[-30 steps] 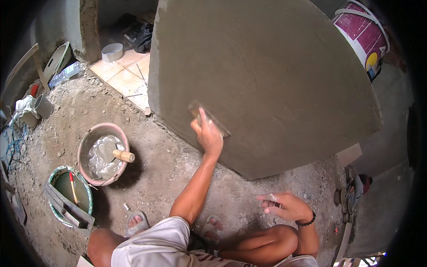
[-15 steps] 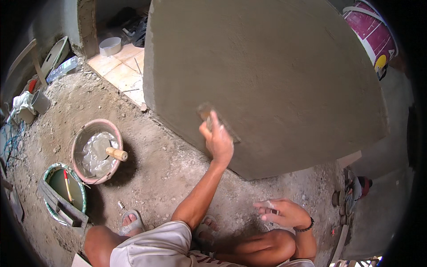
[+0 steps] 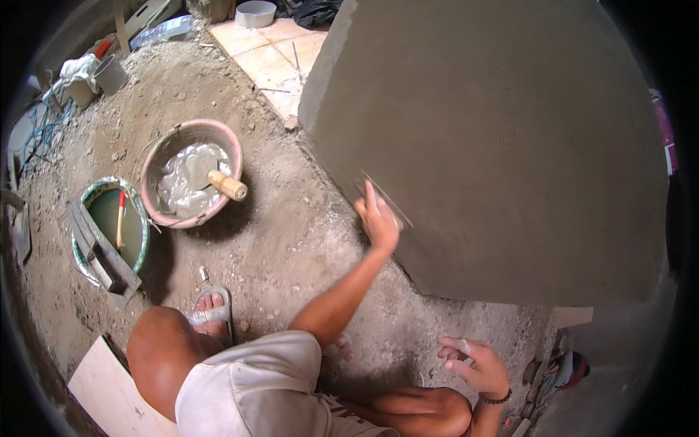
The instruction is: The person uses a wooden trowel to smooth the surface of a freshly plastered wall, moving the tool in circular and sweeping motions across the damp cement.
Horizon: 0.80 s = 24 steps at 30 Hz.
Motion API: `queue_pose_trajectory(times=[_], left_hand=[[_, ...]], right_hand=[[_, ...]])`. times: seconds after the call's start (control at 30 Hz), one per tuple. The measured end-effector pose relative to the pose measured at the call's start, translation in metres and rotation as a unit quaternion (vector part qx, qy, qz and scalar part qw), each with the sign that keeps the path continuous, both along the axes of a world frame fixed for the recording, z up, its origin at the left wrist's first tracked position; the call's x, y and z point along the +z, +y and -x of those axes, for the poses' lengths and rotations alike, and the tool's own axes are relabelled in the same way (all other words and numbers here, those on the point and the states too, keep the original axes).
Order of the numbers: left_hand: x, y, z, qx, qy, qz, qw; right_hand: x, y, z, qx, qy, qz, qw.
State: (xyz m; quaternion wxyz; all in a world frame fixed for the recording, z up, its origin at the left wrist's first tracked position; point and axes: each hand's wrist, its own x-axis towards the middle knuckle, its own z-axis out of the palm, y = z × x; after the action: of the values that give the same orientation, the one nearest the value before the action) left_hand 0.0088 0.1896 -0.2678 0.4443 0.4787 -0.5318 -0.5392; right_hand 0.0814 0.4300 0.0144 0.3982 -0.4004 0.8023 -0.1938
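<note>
My left hand (image 3: 380, 222) is closed on a flat plastering float (image 3: 394, 205), seen almost edge-on. The float lies against a wide slab of wet grey plaster (image 3: 488, 167), close to its lower left edge. My fingers partly hide the float's grip. Lower right, my right hand (image 3: 480, 369) hangs above the ground beside my bent knee. It is empty, with its fingers apart and loosely bent, and a dark beaded bracelet circles the wrist.
A pinkish bucket (image 3: 149, 177) on the left holds wet mix and a wooden-handled trowel (image 3: 228, 186). Beside it stands a green-rimmed bucket of water (image 3: 148, 237), with a rectangular trowel (image 3: 104, 255) across the rim and a red-tipped stick (image 3: 120, 218) inside. A board (image 3: 116, 393) lies near my knee.
My left hand has brought the float closer to the plaster's lower left edge. The whole view has swung, so the buckets appear higher and further right. My right hand stays empty.
</note>
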Motion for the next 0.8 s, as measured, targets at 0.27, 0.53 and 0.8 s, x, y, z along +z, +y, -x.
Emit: queue_pose_trajectory(times=[0.27,0.53,0.8], left_hand=[[0.104,0.056,-0.003,-0.071,0.036,0.256,0.963],[0.103,-0.047,-0.015,-0.039,0.004,0.105,0.994],[0.022,0.049,-0.016,-0.125,-0.042,0.199,0.971]], right_hand=[[-0.015,0.012,0.022,-0.051,0.0,-0.019,0.999],[-0.006,-0.009,0.009,0.004,-0.013,-0.025,1.0],[-0.013,-0.035,0.024,-0.017,0.026,-0.011,0.999]])
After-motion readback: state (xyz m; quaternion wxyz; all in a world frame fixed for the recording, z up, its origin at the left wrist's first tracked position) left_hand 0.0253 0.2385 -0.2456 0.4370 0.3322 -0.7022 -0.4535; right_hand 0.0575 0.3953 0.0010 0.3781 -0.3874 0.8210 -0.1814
